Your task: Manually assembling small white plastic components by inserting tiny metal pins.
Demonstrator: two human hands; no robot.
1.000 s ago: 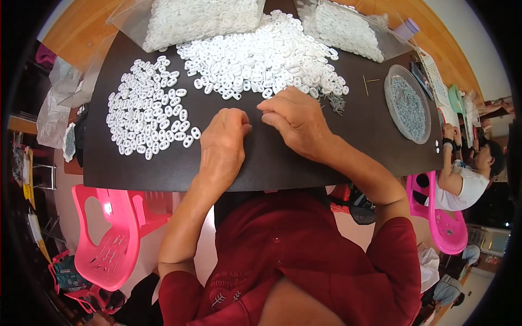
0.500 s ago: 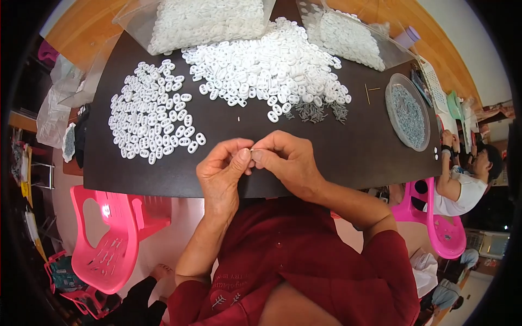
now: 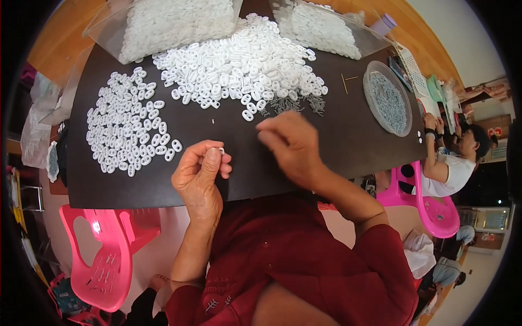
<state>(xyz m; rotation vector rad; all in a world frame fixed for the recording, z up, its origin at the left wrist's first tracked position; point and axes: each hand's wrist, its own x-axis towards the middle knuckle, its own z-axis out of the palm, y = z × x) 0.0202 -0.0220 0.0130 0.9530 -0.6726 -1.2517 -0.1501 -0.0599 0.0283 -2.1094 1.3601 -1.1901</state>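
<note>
My left hand (image 3: pixel 199 176) is closed, pinching a small white oval piece (image 3: pixel 221 151) between thumb and fingertips; most of it is hidden by the fingers. My right hand (image 3: pixel 293 146) is over the table at the near edge of the small grey pins (image 3: pixel 286 105). Motion smears its fingers, so whether it holds anything does not show. Beyond it lies a big heap of white oval two-holed pieces (image 3: pixel 239 65). More of these form a flat, spread-out group (image 3: pixel 125 127) on the left. A tiny white sliver (image 3: pixel 213 121) sits alone in front of the heap.
Two clear bins (image 3: pixel 103 41) of white pieces stand at the back. A round clear dish (image 3: pixel 404 132) of grey pins is at the right, near two thin brass-coloured sticks (image 3: pixel 344 84). Pink chairs (image 3: pixel 103 271) flank the dark table (image 3: pixel 244 176). Another person (image 3: pixel 454 163) works at the far right.
My hands have parted. The right one has moved up and away toward the grey pins, while the left keeps hold of the white piece. The whole view has shifted slightly.
</note>
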